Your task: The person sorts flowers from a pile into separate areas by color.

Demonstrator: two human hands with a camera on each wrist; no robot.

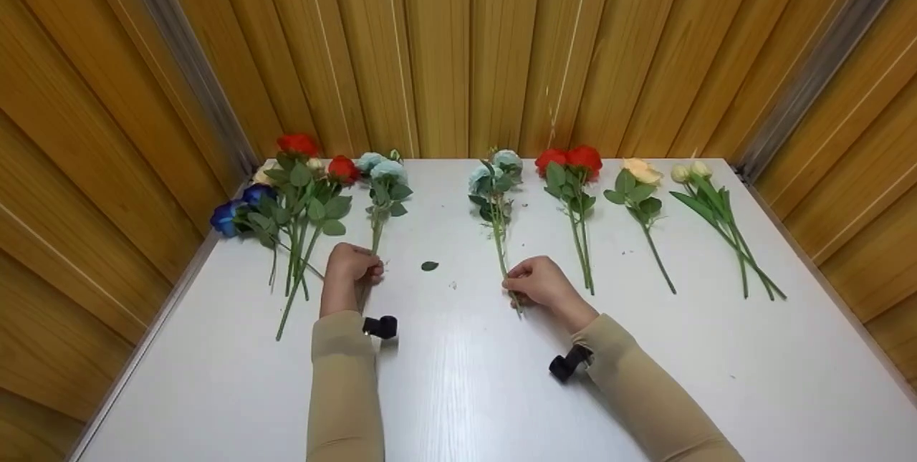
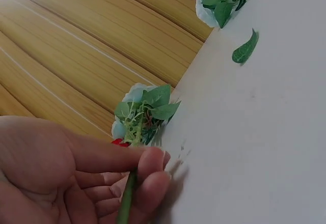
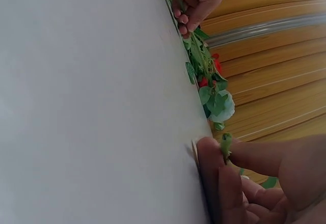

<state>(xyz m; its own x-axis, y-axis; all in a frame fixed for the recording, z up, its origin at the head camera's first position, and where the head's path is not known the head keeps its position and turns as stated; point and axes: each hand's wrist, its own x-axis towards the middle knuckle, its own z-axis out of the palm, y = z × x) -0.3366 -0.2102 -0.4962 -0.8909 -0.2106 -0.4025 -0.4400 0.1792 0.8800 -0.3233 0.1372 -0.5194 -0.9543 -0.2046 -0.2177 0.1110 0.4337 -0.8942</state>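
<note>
Two pale blue flower sprigs lie on the desk (image 1: 458,383): the left sprig (image 1: 389,174) left of the head frame's upper centre, the right sprig (image 1: 484,180) just right of it. The left hand (image 1: 351,265) pinches the left sprig's stem, fingers curled; the right hand (image 1: 543,281) pinches the other stem near its lower end between thumb and fingers. The handling seems midway: both sprigs lie spread, neither yet let go. A mixed bunch (image 1: 299,174) at the upper left crowds the left hand, its stems close beside the wrist. A loose leaf (image 1: 430,266) sits between the hands. Toward the upper right lie red flowers (image 1: 584,161), a peach flower (image 1: 642,172) and pale tulips (image 1: 701,170), apart from the right hand.
</note>
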